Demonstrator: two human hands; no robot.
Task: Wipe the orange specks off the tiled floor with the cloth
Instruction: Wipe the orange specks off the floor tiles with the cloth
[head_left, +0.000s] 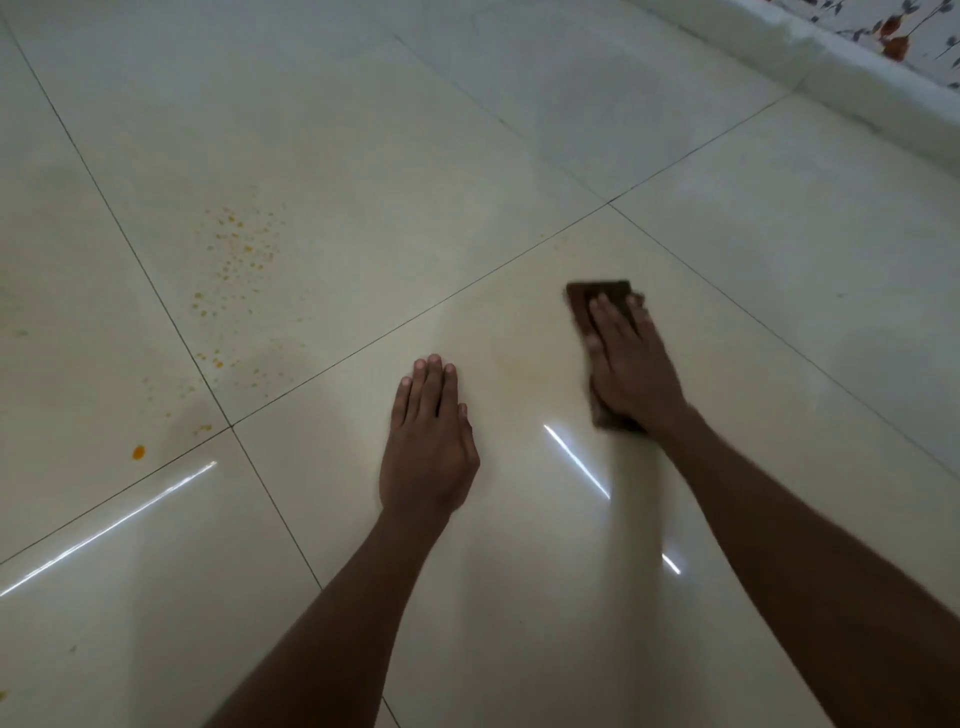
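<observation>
My right hand (626, 358) lies flat with straight fingers on a dark brown folded cloth (597, 296), pressing it onto the cream tiled floor (363, 130). The cloth shows beyond the fingertips and again under the wrist. My left hand (428, 431) rests flat on the same tile, fingers together, to the left of the cloth. Several orange specks (239, 244) are scattered over the tile to the far left, trailing down to a bigger orange drop (137, 452). A faint yellowish smear (519, 358) lies between my two hands.
A white raised ledge (810, 57) runs along the top right, with a flower-patterned surface (893, 26) behind it. Dark grout lines (415, 317) cross the floor. Bright light streaks reflect off the glossy tiles near my forearms.
</observation>
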